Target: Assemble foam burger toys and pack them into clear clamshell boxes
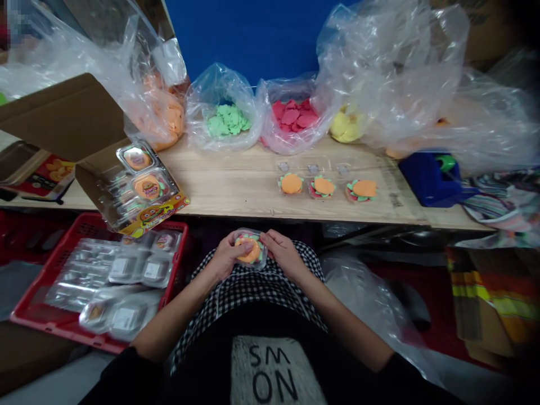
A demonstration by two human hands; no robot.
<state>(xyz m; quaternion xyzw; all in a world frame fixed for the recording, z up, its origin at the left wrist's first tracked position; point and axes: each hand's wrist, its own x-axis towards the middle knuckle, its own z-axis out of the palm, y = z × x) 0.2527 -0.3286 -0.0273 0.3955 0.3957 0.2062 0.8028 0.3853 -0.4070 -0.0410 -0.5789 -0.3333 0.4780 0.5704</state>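
Observation:
Above my lap, in front of the table edge, I hold a small clear plastic box [262, 260] with a toy burger [250, 251] in it, orange on top with green showing round the edge. My left hand [228, 256] grips the box from the left, its thumb on the orange top. My right hand [283, 253] pinches the box's upper right edge. Three more open clear boxes stand in a row on the table, each holding a toy burger: one on the left [291, 184], one in the middle [323, 186] and one on the right [361, 189].
Along the table's back stand plastic bags of orange pieces [171, 121], green pieces [228, 120], red pieces [294, 115] and yellow pieces [346, 125]. An open carton [147, 216] holds packed burgers. A red basket [179, 236] with clear boxes sits lower left; a blue tape dispenser [430, 180] stands right.

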